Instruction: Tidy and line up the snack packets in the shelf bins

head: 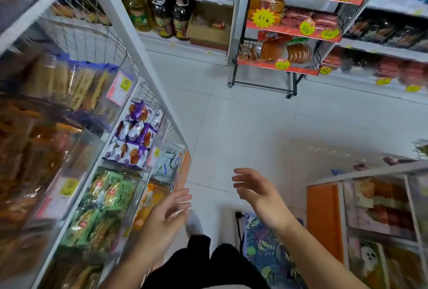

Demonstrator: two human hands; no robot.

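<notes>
Clear shelf bins run along the left. One bin holds purple-and-white snack packets (136, 133) lying at mixed angles. Below it a bin holds green snack packets (104, 205), and a lower bin holds orange packets (148, 203). Higher up sit blue-topped cracker packs (76, 84). My left hand (166, 216) hovers in the aisle beside the orange packets with fingers spread, holding nothing. My right hand (259, 196) floats over the floor to the right, fingers relaxed and empty. Neither hand touches a packet.
A white shelf upright (139, 56) slants between the bins and the tiled aisle floor (254, 126). A black wheeled rack (289, 56) of sausages stands ahead. Oil bottles (162, 15) line the far shelf. More bins (382, 207) stand at the lower right beside a patterned bag (266, 242).
</notes>
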